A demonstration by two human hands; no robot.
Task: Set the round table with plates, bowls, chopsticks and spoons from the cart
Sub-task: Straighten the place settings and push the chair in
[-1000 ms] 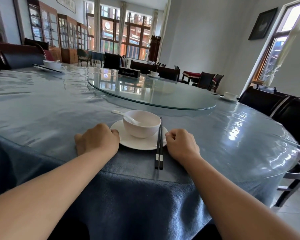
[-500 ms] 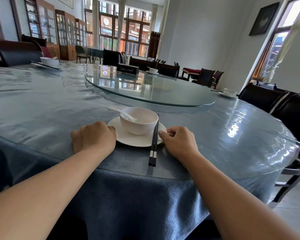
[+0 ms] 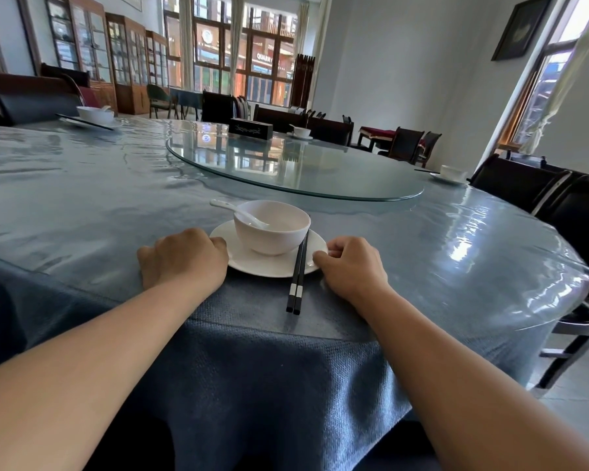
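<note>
A white plate (image 3: 252, 266) lies near the front edge of the round table (image 3: 82, 198), which has a blue cloth under clear plastic. On it stands a white bowl (image 3: 272, 236) with a white spoon (image 3: 228, 207) leaning out to the left. Black chopsticks (image 3: 298, 273) rest across the plate's right side, their white-banded ends towards me. My left hand (image 3: 181, 260) is curled against the plate's left rim. My right hand (image 3: 352, 266) has its fingertips closed on the right rim.
A glass turntable (image 3: 303, 171) fills the table's middle, with a dark box (image 3: 250, 128) on its far side. Other place settings stand at the far left (image 3: 94, 115), far side (image 3: 301, 132) and right (image 3: 451, 173). Dark chairs (image 3: 524, 185) ring the table.
My right hand has slid in from beside the chopsticks onto the plate's right rim. The chopsticks have tilted slightly. The left hand has stayed at the left rim.
</note>
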